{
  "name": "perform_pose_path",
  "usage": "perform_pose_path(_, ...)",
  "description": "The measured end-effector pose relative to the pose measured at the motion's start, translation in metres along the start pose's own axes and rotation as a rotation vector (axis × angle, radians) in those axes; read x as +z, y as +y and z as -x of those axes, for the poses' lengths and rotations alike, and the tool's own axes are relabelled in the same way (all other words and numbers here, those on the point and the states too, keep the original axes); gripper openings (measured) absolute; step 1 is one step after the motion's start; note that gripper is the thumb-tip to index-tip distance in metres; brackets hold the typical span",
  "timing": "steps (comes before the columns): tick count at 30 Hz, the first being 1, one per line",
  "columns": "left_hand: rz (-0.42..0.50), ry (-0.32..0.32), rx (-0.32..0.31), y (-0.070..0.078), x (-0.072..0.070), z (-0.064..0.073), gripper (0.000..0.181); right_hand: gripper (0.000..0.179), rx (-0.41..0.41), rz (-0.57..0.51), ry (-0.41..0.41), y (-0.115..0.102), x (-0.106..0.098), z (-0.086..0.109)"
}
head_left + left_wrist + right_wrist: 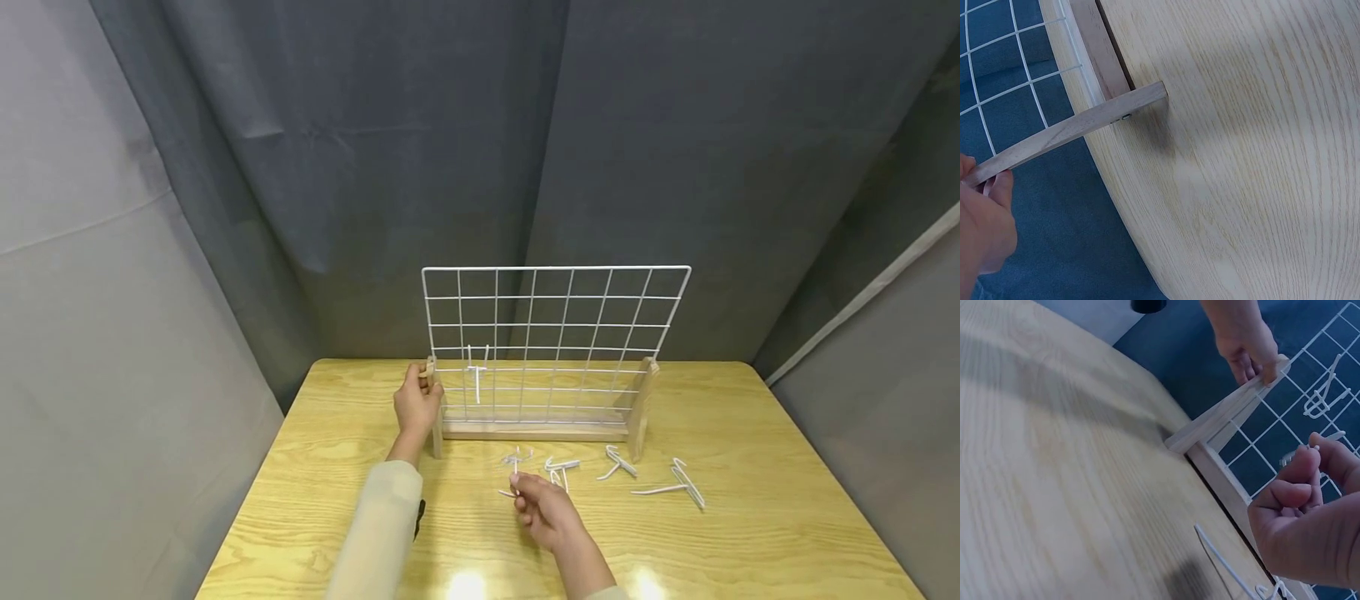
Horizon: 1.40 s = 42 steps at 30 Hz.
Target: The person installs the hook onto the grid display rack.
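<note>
A white wire grid [555,267] stands in a wooden base, between two wooden uprights. My left hand [417,404] grips the upper part of the left upright [1066,129], with fingers and thumb on either side of it. My right hand [551,512] pinches a small white wire hook [516,468] between thumb and fingertips, in front of the base. Its pronged end points away from me, and the fingers hide part of its stem. Another white hook [477,385] hangs on the grid's left part. In the right wrist view, a hook [1225,561] lies on the table below my right hand.
More white hooks lie on the wood-grain table [300,517] in front of the base: one [562,465] near my right hand, another [621,461] by the right upright [641,408], and a third [681,485] farther right. A dark curtain [360,192] hangs behind the table.
</note>
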<state>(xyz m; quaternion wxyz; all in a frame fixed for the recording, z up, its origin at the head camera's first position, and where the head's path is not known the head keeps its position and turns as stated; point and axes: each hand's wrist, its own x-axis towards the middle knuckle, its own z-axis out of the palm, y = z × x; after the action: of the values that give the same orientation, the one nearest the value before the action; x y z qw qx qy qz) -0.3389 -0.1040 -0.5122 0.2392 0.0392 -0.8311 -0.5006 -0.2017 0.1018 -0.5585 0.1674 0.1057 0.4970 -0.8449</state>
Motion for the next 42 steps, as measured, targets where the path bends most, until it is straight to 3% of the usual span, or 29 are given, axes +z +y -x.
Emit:
perform_pose_path(11,-0.019,-0.004,0.018,0.002,-0.004,-0.001,0.029,0.01,-0.01,-0.119,-0.004,-0.02,0.011,-0.009)
perform_pose_path(19,-0.017,0.007,0.015,0.003,-0.004,-0.002,0.03,0.026,-0.02,-0.249,-0.138,-0.044,0.016,-0.014)
perform_pose_path(28,-0.014,0.014,0.005,0.002,0.0,0.0,0.029,0.018,-0.046,-0.254,-0.236,-0.061,0.02,-0.02)
perform_pose_path(37,-0.023,0.001,0.013,0.002,0.001,0.001,0.03,0.019,-0.036,-0.247,-0.138,-0.073,0.026,-0.039)
perform_pose_path(42,-0.027,0.017,0.021,0.0,0.002,0.002,0.03,0.018,-0.049,-0.218,-0.158,-0.087,0.033,-0.044)
